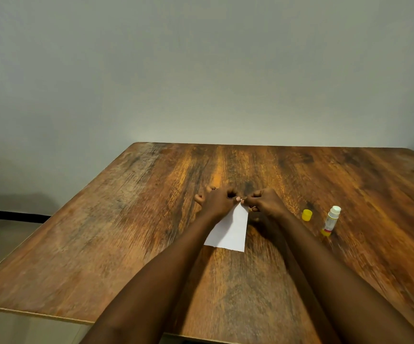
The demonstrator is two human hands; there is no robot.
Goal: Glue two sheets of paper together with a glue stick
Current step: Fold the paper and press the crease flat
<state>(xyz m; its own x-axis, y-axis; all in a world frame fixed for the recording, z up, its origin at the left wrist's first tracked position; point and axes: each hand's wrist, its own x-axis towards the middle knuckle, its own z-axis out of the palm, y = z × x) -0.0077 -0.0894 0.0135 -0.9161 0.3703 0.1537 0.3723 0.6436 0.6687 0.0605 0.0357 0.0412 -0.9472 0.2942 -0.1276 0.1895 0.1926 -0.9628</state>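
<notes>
A white paper [230, 232] lies on the wooden table [126, 232] in front of me, and both hands hide its far end. My left hand [217, 201] and my right hand [265, 202] meet at that far end, fingertips pinched together on the paper's edge. I cannot tell whether one sheet or two are there. To the right, the glue stick [331, 220] stands uncapped with its white tip up. Its yellow cap [307, 215] sits on the table between the stick and my right hand.
The table's left edge [59, 214] runs diagonally and its near edge [27, 314] lies close to me. A grey wall [201, 70] stands right behind the far edge. Floor with a dark skirting strip [7, 214] shows at the left.
</notes>
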